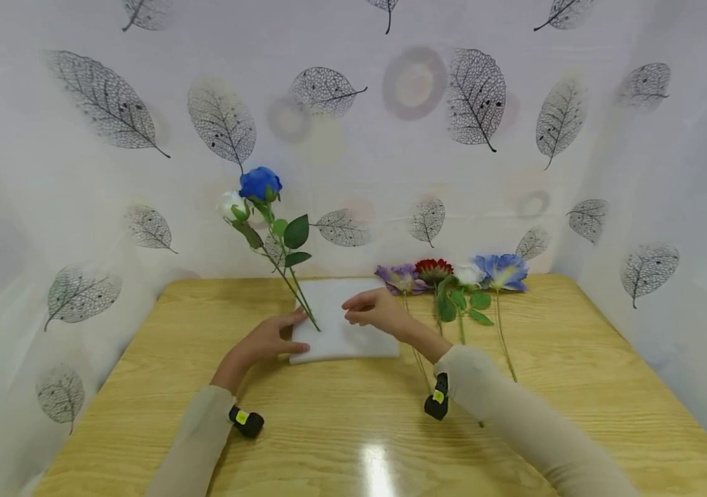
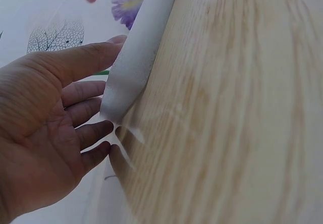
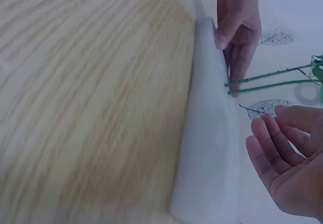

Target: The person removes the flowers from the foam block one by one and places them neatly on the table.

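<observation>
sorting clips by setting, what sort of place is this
Probably a staged tabletop craft booth: a wooden table enclosed by leaf-print curtains, with a white foam block holding two stems and loose artificial flowers beside it.

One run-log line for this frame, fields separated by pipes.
left hand: open, resting on white foam block | right hand: open, above block | blue rose, white rose: stems stuck in block | four flowers: lying on table

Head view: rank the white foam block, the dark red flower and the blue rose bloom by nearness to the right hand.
From the right hand:
1. White rectangular foam block, directly under it.
2. Dark red flower, lying on the table to its right.
3. Blue rose bloom, raised high to its left.
</observation>
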`<action>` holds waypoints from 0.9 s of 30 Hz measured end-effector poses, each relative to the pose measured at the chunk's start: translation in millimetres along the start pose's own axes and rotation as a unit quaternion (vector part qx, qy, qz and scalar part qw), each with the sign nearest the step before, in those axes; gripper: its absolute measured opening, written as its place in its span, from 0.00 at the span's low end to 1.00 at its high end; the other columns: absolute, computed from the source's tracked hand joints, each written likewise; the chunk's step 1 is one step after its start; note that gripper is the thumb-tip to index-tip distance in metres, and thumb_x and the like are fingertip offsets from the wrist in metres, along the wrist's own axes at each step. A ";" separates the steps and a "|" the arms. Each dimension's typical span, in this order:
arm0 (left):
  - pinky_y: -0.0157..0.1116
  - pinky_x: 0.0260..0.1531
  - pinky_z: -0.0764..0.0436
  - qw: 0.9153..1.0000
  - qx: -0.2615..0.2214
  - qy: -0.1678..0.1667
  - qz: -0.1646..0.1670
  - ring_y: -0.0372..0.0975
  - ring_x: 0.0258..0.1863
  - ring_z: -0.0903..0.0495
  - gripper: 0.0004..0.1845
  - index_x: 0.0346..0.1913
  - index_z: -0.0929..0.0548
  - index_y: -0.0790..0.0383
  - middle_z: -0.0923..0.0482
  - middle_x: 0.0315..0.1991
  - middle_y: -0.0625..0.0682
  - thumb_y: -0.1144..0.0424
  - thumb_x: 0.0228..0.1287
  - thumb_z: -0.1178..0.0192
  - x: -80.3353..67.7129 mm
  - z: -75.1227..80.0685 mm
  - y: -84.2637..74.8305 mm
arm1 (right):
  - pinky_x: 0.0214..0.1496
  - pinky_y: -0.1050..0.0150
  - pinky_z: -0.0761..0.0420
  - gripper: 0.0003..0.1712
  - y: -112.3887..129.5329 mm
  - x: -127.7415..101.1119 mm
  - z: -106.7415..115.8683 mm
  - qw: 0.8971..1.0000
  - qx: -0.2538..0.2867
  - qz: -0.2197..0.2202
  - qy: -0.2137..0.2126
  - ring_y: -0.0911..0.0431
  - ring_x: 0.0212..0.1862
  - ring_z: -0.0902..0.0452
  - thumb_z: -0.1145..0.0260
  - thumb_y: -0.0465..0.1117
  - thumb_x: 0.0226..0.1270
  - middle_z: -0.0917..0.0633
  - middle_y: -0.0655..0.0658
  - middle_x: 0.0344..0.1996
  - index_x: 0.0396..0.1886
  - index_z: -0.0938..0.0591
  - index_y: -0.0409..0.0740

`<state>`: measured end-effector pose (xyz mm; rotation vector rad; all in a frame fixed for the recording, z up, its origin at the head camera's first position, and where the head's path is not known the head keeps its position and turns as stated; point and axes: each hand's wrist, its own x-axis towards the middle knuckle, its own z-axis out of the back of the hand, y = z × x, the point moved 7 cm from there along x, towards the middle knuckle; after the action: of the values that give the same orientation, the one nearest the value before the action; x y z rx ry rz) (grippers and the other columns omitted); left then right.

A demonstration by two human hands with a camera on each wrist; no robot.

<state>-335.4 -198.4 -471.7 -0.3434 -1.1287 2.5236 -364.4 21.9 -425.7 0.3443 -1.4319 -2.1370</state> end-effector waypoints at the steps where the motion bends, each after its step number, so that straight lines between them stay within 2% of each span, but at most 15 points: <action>1: 0.56 0.78 0.44 1.000 0.003 -0.001 0.000 0.55 0.81 0.48 0.45 0.78 0.38 0.64 0.48 0.80 0.60 0.52 0.65 0.29 0.0 0.3 0.0 | 0.49 0.48 0.12 0.18 -1.0 2.8 -4.7 1.000 0.005 0.000 -0.001 0.39 0.44 0.13 0.33 0.33 0.71 0.11 0.28 0.43 0.56 0.17 0.25; 5: 0.56 0.77 0.43 1.000 0.006 -0.003 0.001 0.54 0.81 0.47 0.45 0.78 0.38 0.64 0.47 0.80 0.59 0.52 0.65 0.29 0.3 0.2 0.4 | 0.47 0.55 0.11 0.18 -2.4 13.3 -22.4 1.000 0.014 0.001 -0.004 0.56 0.40 0.12 0.32 0.34 0.70 0.10 0.33 0.43 0.55 0.16 0.26; 8: 0.57 0.77 0.43 1.000 0.005 -0.003 0.001 0.54 0.81 0.47 0.45 0.78 0.38 0.63 0.47 0.80 0.59 0.51 0.65 0.29 0.3 0.0 0.9 | 0.45 0.60 0.11 0.17 -1.5 19.4 -33.7 1.000 0.018 -0.002 -0.008 0.63 0.39 0.14 0.31 0.34 0.70 0.10 0.34 0.45 0.54 0.15 0.28; 17: 0.57 0.77 0.42 1.000 -0.008 -0.001 -0.004 0.55 0.80 0.47 0.44 0.78 0.38 0.64 0.47 0.80 0.59 0.52 0.65 0.29 -1.1 -0.4 -1.2 | 0.38 0.69 0.15 0.12 -3.8 32.0 -53.8 0.999 0.001 0.002 -0.035 0.62 0.36 0.14 0.30 0.31 0.67 0.10 0.33 0.41 0.49 0.12 0.31; 27: 0.57 0.77 0.42 1.000 -0.018 0.001 -0.008 0.55 0.81 0.48 0.45 0.78 0.39 0.64 0.48 0.81 0.58 0.52 0.65 0.29 -2.3 0.5 -1.0 | 0.40 0.72 0.17 0.12 -11.3 36.7 -60.1 0.998 -0.013 -0.022 -0.058 0.57 0.40 0.12 0.28 0.32 0.66 0.09 0.35 0.42 0.48 0.12 0.32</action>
<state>-333.3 -199.0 -470.5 -0.3449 -1.1735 2.4910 -368.5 -42.0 -457.2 0.2474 -1.4717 -2.2404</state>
